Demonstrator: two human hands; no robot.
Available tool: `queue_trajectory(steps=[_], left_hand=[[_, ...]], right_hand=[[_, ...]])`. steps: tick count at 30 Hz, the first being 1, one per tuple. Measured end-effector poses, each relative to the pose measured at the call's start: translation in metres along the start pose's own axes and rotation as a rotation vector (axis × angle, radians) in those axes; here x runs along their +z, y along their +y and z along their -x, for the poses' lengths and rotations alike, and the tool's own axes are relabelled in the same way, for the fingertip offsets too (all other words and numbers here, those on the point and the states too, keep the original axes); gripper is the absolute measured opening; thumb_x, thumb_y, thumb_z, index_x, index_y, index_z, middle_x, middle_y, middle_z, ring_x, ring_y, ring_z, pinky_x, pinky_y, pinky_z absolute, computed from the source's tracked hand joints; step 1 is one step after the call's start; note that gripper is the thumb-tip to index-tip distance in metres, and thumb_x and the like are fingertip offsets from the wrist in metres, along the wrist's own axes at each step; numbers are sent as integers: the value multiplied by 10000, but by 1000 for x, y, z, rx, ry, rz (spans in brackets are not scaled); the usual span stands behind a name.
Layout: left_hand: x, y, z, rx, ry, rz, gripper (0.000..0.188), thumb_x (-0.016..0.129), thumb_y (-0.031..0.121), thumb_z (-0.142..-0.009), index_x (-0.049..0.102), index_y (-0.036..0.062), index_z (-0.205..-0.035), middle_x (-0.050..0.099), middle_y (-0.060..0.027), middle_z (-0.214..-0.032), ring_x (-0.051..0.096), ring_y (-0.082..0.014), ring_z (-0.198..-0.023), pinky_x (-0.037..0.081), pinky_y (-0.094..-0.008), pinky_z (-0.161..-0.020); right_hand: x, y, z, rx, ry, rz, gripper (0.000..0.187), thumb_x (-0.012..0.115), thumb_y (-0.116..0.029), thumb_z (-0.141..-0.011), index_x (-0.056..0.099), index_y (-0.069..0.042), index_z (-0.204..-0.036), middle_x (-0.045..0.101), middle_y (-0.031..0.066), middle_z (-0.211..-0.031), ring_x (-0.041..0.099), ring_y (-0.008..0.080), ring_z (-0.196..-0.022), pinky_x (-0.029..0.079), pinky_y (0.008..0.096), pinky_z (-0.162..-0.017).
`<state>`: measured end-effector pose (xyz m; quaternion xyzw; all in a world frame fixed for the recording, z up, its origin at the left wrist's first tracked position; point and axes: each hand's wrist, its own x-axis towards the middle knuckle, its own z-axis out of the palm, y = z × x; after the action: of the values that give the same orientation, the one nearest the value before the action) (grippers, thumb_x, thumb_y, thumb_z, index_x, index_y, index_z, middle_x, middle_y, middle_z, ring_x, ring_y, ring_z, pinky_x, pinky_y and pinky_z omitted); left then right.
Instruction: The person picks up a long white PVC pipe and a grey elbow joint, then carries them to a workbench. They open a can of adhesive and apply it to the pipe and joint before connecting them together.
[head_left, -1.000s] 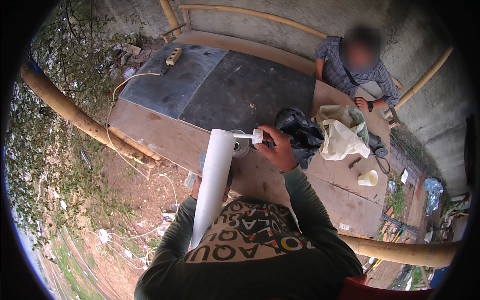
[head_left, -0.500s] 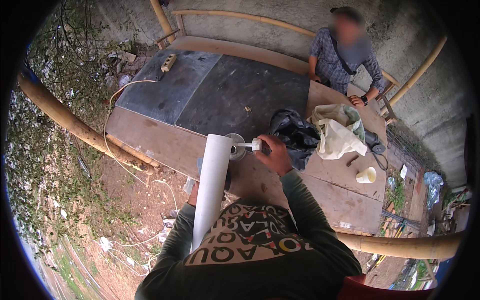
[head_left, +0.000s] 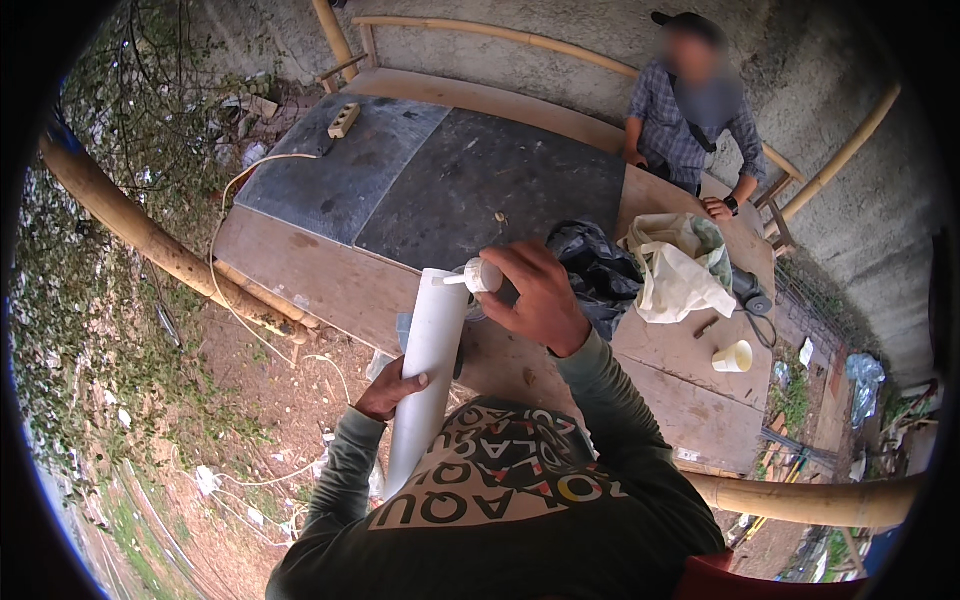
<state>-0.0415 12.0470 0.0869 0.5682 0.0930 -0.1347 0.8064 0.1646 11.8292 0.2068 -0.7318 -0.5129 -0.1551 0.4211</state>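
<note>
My left hand [head_left: 392,388] grips a white plastic pipe [head_left: 427,370] near its middle, holding it slanted up from my chest toward the wooden table [head_left: 300,270]. My right hand [head_left: 535,295] holds a small white squeeze tube [head_left: 478,277] with its nozzle at the pipe's top end. A small round tin sits on the table just behind the pipe's top, mostly hidden.
Dark sheets [head_left: 470,180] cover the table's far half. A black bag [head_left: 598,270], a white cloth bag [head_left: 680,270], a dark power tool [head_left: 750,292] and a pale cup [head_left: 735,356] lie to the right. Another person [head_left: 690,110] leans on the far edge. Bamboo poles [head_left: 150,240] frame the table.
The view has shifted slightly, and my right hand with the tube has moved a little along the pipe's top end. My left hand keeps its grip on the pipe.
</note>
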Motion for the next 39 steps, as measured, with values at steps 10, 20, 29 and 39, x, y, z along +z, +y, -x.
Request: queue_trajectory(steps=[10,20,29,39], left_hand=[[4,-33,-12,113,18,557,673,456,593,-934,576,-28,-1166,636,-187,-833,649,-305,-702,534,-388,-588],[12,-40,-34,19,-57,850,986,253,835,-819,585,-49,-1102,572,-217,-724,548,-325,-512,455,-393,-465],[-17,-66,-41,-116,-100,711,1146,195,974,-708,579,-11,-1151,583,-167,-816,549,-278,-629,464,-379,-552],[-6,-37,-15,24,113,581,844,567,714,-842,559,-37,-1227,656,-202,-971,670,-343,-916,572,-452,-700]], right_hand=[[29,57,69,314,44,-279,472,774,-93,-757,631,-21,-1201,676,124,-1015,637,209,-814,532,333,-763],[36,83,84,418,31,-284,462,763,-74,-773,626,-5,-1208,689,125,-1048,695,202,-924,549,333,-845],[11,36,25,105,11,-51,450,789,-121,-728,657,-38,-1151,670,141,-1035,655,300,-904,540,384,-789],[6,17,10,108,52,-115,466,773,-110,-741,656,-41,-1187,674,138,-1022,654,272,-853,540,376,-758]])
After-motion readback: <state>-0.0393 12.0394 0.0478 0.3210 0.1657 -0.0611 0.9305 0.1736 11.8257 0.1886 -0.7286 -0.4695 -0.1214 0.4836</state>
